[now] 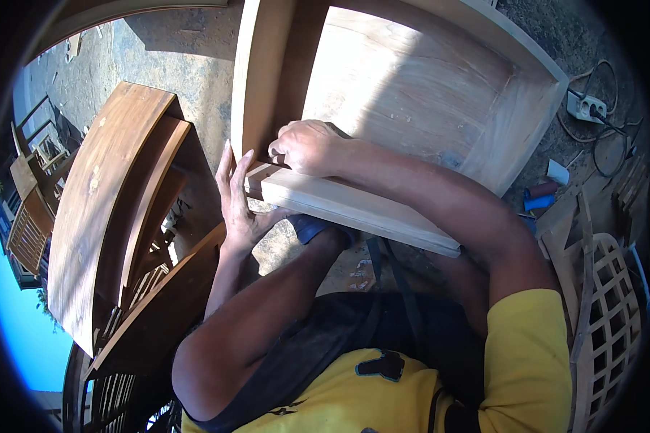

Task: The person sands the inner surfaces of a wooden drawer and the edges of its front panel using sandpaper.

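Observation:
A large wooden box-like frame [361,202] with raised sides and a pale flat panel [368,79] fills the upper middle. My right hand [307,148] is closed at its near left inner corner, fingers curled under. Whatever those fingers hold, if anything, is hidden. Against the outside of the same corner rests my left hand [240,206], fingers stretched upward and apart, thumb pointing right below the near side. My right forearm crosses over the near side and part of the panel.
Stacked wooden furniture with a curved brown top [112,195] stands left. At right lie a white power strip [586,108] with cables, a blue roll-shaped object [540,203] and a wooden lattice piece [605,325]. My bent knee [209,368] is below the frame.

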{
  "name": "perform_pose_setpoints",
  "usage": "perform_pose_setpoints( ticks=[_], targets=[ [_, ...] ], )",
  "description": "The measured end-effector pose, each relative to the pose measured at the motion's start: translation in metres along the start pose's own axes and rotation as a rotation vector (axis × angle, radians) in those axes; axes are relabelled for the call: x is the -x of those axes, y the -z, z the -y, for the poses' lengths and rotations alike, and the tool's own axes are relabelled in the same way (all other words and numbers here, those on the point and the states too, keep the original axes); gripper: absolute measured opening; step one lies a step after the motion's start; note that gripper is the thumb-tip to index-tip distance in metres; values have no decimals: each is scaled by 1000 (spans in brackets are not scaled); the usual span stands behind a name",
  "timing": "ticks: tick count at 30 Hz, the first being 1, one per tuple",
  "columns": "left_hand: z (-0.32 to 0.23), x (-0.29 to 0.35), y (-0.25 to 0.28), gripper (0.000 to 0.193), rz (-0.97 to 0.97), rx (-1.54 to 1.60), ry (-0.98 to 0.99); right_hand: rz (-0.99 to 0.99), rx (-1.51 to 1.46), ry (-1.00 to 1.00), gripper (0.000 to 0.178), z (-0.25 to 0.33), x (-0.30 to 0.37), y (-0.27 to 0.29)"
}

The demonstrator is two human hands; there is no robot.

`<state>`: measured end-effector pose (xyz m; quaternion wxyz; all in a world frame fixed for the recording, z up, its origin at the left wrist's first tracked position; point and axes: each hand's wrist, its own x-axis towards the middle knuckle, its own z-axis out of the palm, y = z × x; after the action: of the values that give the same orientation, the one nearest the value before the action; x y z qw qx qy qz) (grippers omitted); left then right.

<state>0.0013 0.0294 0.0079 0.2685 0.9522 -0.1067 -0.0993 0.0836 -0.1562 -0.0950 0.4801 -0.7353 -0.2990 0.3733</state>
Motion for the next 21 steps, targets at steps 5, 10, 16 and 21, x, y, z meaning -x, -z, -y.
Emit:
perform_pose_setpoints(
  ticks=[5, 10, 16, 21],
  targets=[
    [2, 2, 11, 125, -12, 11, 41, 18, 58, 191, 22, -12, 26, 6],
    [6, 4, 7, 123, 5, 12, 37, 373, 193, -51, 19, -21, 132, 46],
    [1, 0, -1, 117, -4, 31, 27, 463, 80, -224, 20, -27, 176, 61],
    [4, 7, 8, 116, -13, 24, 49, 154, -45, -25, 23, 3, 63, 32]
  ],
)
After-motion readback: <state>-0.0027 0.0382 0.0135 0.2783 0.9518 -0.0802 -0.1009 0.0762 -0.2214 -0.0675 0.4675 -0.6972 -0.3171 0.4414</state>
